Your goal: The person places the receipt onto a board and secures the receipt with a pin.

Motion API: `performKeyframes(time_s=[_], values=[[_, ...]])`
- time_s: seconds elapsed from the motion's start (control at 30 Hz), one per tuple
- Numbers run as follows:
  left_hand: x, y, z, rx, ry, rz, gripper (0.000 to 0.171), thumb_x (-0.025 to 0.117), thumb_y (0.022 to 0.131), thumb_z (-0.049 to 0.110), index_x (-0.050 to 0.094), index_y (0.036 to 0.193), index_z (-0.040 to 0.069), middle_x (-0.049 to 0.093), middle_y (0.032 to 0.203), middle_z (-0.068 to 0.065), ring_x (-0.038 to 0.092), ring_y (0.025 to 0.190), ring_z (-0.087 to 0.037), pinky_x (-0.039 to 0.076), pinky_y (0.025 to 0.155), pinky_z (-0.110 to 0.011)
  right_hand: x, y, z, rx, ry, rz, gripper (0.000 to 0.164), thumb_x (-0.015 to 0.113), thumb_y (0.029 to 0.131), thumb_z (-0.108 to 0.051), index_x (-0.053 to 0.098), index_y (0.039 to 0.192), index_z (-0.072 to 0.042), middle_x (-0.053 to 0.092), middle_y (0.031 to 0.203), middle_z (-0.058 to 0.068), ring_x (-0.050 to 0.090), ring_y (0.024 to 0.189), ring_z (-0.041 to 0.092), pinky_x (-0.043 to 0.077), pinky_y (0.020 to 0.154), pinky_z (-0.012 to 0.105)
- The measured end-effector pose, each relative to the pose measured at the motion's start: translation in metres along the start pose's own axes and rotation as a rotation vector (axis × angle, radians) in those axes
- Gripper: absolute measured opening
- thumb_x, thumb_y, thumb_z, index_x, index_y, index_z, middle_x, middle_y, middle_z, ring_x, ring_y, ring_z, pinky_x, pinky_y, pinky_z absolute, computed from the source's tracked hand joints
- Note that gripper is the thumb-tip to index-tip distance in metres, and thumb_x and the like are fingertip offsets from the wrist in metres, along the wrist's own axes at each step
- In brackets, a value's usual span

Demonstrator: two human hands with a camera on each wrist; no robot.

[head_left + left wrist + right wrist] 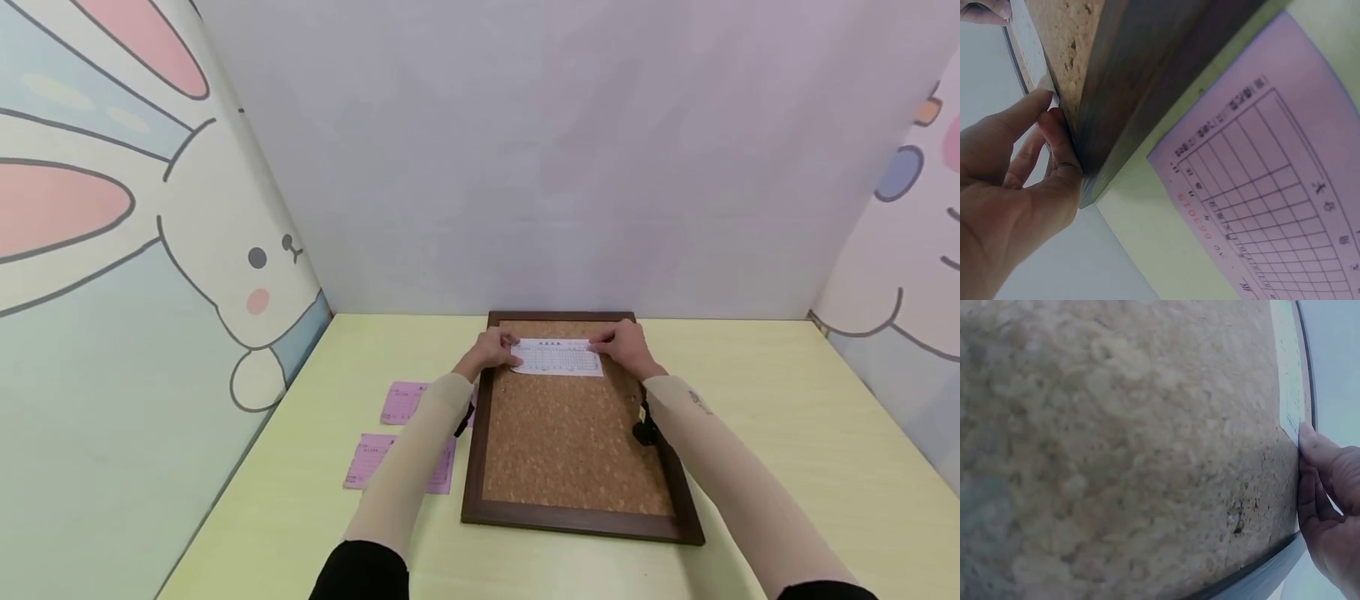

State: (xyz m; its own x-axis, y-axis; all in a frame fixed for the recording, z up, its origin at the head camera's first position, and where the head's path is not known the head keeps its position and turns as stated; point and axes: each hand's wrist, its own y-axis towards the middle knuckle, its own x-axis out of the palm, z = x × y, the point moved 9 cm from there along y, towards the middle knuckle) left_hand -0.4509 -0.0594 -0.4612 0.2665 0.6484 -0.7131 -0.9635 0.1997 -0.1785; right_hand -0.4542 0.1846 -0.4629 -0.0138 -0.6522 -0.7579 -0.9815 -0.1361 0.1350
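A white printed form [557, 358] with a ruled grid lies across the upper part of a brown-framed corkboard [577, 442]. At its left end, my left hand [489, 351] pinches the paper between thumb and forefinger; the left wrist view shows that corner slightly lifted at the fingertips [1040, 100]. My right hand [627, 347] pinches the form's right end, with the thumb on top of the paper in the right wrist view, close above the cork. The form's corners are partly hidden under the fingers.
Two pink printed forms, a nearer one [366, 460] and a farther one [402, 402], lie on the pale yellow table [787, 442] left of the board, partly covered by my left arm. A pale wall [570, 167] rises behind the table, with cartoon-painted walls at both sides.
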Motion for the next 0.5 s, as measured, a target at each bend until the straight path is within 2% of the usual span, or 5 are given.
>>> performKeyframes(time_s=[0.17,0.33,0.5], values=[[0.000,0.000,-0.001,-0.006,0.002,-0.002,0.040,0.080,0.089,0.012,0.068,0.125,0.003,0.058,0.103,-0.009,0.047,0.089,-0.018,0.039,0.074,-0.026,0.001,0.000,-0.002,0.021,-0.018,0.014,0.017,0.075,0.092,-0.007,0.078,0.100,0.007,0.076,0.101,0.024,0.071,0.100,0.039,0.058,0.084,0.048],[-0.001,0.000,-0.002,-0.009,0.006,-0.004,0.039,0.080,0.089,0.012,0.068,0.125,0.003,0.058,0.102,-0.009,0.047,0.087,-0.017,0.039,0.073,-0.025,0.002,0.000,-0.004,0.027,-0.013,-0.021,0.019,0.074,0.093,-0.009,0.078,0.102,0.007,0.076,0.103,0.025,0.072,0.098,0.038,0.058,0.082,0.045],[0.002,0.000,-0.002,-0.001,0.008,-0.017,0.040,0.080,0.089,0.013,0.067,0.125,0.002,0.057,0.100,-0.008,0.046,0.085,-0.016,0.038,0.071,-0.024,0.005,-0.003,0.005,0.034,0.040,-0.105,0.024,0.070,0.097,-0.010,0.075,0.113,0.006,0.073,0.115,0.026,0.068,0.110,0.041,0.055,0.093,0.050]])
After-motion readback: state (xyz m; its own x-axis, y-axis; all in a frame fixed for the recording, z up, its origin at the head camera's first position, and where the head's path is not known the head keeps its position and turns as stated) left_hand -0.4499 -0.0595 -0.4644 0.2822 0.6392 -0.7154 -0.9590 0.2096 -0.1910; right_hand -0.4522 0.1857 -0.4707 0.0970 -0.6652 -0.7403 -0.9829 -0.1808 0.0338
